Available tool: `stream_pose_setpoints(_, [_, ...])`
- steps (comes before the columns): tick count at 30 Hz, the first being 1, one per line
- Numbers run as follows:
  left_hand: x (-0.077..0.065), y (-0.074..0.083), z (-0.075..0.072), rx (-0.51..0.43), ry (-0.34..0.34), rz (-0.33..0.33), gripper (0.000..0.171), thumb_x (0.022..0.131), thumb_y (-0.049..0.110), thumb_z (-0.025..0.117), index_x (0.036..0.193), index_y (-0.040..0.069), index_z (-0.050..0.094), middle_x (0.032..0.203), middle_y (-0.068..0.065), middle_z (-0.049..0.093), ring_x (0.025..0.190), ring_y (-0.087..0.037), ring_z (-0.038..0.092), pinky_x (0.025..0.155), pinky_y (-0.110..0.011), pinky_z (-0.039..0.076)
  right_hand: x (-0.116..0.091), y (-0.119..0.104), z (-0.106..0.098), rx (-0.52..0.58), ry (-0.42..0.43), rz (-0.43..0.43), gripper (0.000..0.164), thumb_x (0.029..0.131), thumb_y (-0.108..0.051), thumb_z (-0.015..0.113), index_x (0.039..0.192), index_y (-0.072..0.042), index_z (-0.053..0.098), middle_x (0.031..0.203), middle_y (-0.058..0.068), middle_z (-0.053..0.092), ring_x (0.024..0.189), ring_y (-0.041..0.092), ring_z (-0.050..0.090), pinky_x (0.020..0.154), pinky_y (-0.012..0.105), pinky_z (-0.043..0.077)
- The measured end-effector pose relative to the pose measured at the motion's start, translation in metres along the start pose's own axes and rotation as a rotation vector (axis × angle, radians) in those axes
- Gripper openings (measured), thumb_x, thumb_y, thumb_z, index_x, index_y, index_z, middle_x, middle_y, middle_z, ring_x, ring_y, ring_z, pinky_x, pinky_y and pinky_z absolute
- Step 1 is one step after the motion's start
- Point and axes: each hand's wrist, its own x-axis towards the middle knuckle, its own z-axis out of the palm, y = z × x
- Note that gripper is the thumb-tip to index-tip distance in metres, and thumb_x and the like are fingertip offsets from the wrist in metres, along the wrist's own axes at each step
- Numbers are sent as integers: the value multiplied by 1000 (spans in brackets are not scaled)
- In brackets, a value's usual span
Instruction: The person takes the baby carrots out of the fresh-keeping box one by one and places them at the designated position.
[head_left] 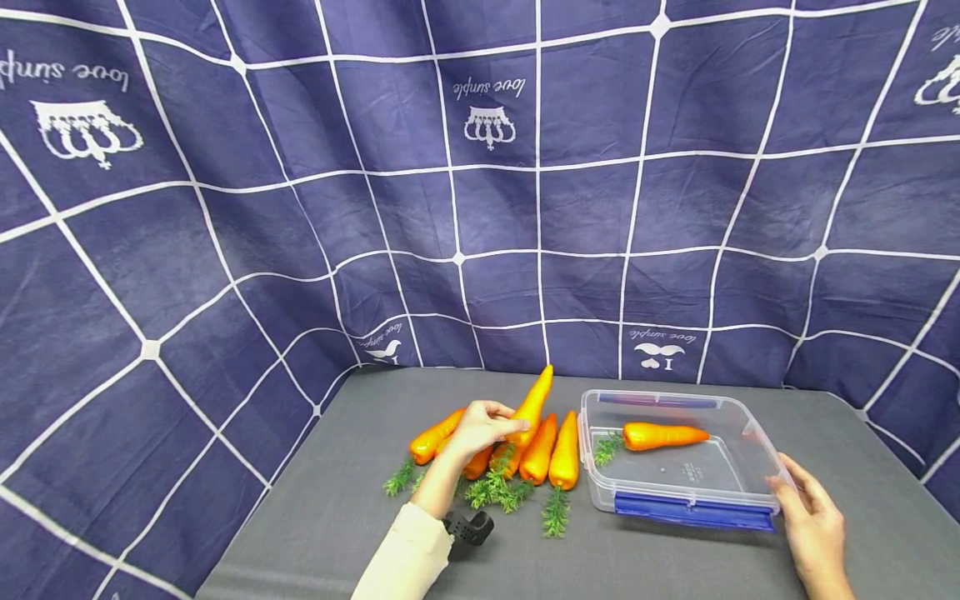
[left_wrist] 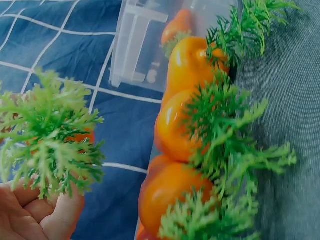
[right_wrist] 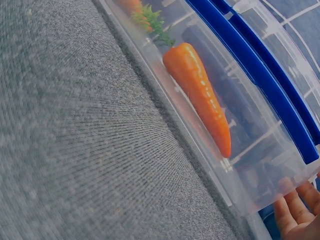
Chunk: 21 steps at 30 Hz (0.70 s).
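Note:
My left hand (head_left: 483,429) pinches an orange carrot (head_left: 535,398) near its leafy end and holds it tilted, tip up, above the row of carrots. In the left wrist view, that carrot's green leaves (left_wrist: 50,135) hide most of its body. Beneath, several more carrots (head_left: 564,458) lie side by side on the grey table, leaves toward me. To their right stands a clear plastic box (head_left: 600,497) with blue clips, holding one carrot (right_wrist: 197,95) on its floor. My right hand (head_left: 813,517) grips the box's right side, thumb at the rim.
A grey cloth surface (head_left: 300,517) covers the table. Behind it and at the left hangs a dark blue curtain (head_left: 585,208) with white grid lines. A black strap (head_left: 471,528) is on my left wrist.

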Motion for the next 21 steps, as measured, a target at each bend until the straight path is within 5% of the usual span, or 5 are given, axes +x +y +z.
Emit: stream_pose_setpoints(21, [-19,-19,-49,67,165,-34,39,76,15,81,101,-13,69,96,-17,70,65,-13,61,59,-24,50,1,2,0,111,-12,-10,41,93,-2,60,128,-24,65,91,-30,65,87,-13,56,68,5,38])
